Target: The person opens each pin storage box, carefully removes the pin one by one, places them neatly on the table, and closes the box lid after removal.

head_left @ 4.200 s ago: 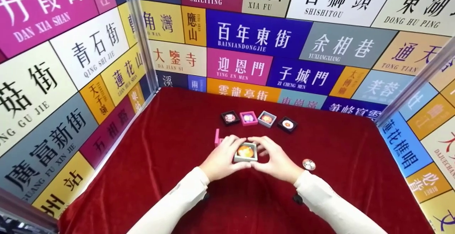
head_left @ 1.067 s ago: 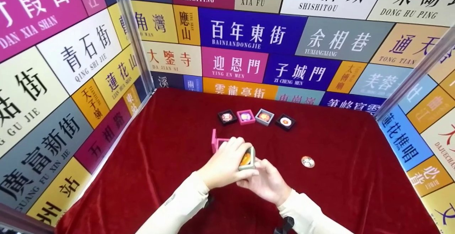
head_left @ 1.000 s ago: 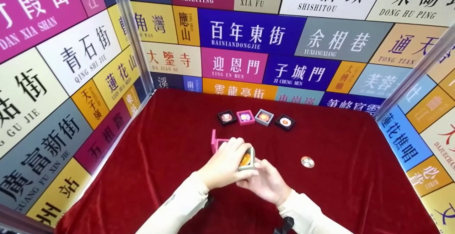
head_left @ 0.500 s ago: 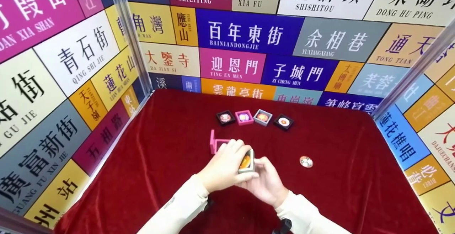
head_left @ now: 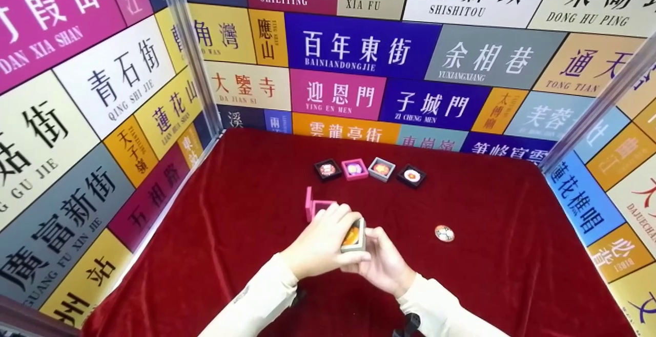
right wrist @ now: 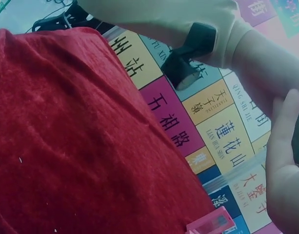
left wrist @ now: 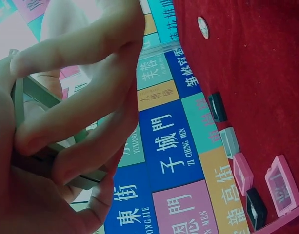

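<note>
My left hand (head_left: 320, 239) grips a small grey-green square box (head_left: 353, 245), with its fingers over the far side and its thumb along the near edge. Inside the box sits a round orange piece (head_left: 351, 234). The box is tilted above the red cloth. From the right and below, my right hand (head_left: 384, 262) holds the same box; in the left wrist view its curled fingers (left wrist: 86, 102) lie across the box frame (left wrist: 39, 92). Just beyond my left hand stands a pink hinged box (head_left: 308, 204), its lid upright, partly hidden by the fingers.
A row at the back holds a black box (head_left: 327, 177), a pink box (head_left: 354, 176), a grey box (head_left: 381, 175) and another black box (head_left: 411, 183), each with a round piece inside. A loose round piece (head_left: 444, 233) lies on the red cloth (head_left: 492, 265) at right. Printed walls (head_left: 359, 45) enclose the table.
Earlier both hands held the box from its two sides, facing up. Since then it has tilted, and the right hand has moved lower and beneath it. Over the last second it shifts only slightly.
</note>
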Motion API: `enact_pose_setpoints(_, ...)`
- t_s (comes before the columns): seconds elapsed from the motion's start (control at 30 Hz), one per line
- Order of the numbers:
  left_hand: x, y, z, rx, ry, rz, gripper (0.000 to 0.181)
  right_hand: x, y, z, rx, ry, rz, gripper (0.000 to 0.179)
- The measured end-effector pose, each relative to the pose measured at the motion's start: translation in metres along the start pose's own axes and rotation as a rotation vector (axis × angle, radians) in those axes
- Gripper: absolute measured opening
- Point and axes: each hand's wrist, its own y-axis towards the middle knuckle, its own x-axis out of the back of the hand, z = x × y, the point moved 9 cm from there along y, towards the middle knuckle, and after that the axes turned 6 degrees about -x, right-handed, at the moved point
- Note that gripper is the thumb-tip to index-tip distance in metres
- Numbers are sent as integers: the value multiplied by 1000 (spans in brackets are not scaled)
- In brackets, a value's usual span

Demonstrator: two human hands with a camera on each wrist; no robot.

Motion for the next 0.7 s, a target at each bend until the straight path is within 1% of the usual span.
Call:
enact_pose_setpoints(0.1,1,1,-1,-10,-6,2,64,1,0,1,11,-7,-5,39)
enact_pose_setpoints(0.17,1,0,-1,-14,-1,-9,64,2,0,0,17,0,-34,38)
enact_pose_setpoints(0.3,0,-2,3,-1,24,-33,65,4,2,-4,23,32,-142,40)
enact_pose_setpoints(0.43,-2,-1,4,23,93,-45,64,4,6,-9,35,54,-261,48)
enact_pose_setpoints(0.53,-1,0,5,53,152,-65,65,0,10,-9,64,71,-307,53)
enact_pose_setpoints(0.6,1,1,6,73,178,-96,66,-3,12,-7,101,98,-313,51)
enact_pose_setpoints(0.63,2,2,7,84,182,-124,66,-5,13,-5,119,107,-308,50)
enact_pose_setpoints(0.7,8,3,11,113,140,-212,58,-7,15,-2,145,136,-299,50)
